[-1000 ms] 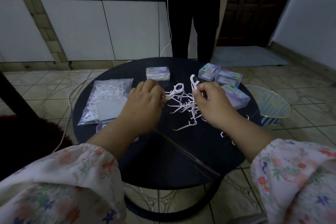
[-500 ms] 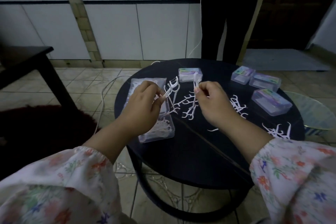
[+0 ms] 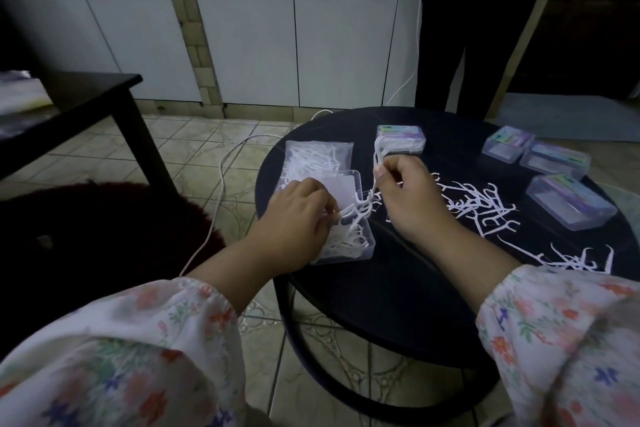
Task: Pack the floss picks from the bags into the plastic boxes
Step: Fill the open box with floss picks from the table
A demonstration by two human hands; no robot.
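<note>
An open clear plastic box (image 3: 363,246) with white floss picks inside lies at the left of the round black table (image 3: 381,305). My left hand (image 3: 294,218) is over it, pinching floss picks (image 3: 358,213) at the box's rim. My right hand (image 3: 408,198) pinches one floss pick (image 3: 378,152) upright just right of the box. A clear bag (image 3: 311,156) of picks lies behind the box. Loose floss picks (image 3: 478,204) are scattered right of my right hand.
One closed box (image 3: 401,139) stands at the table's back; three more closed boxes (image 3: 571,204) sit at the right. More picks (image 3: 571,260) lie at the near right edge. A dark side table (image 3: 86,97) and a white cable (image 3: 221,163) are left. A person (image 3: 450,28) stands behind.
The view has swung left. My left hand has dropped from above the table to the open box with its picks. My right hand still holds one pick upright.
</note>
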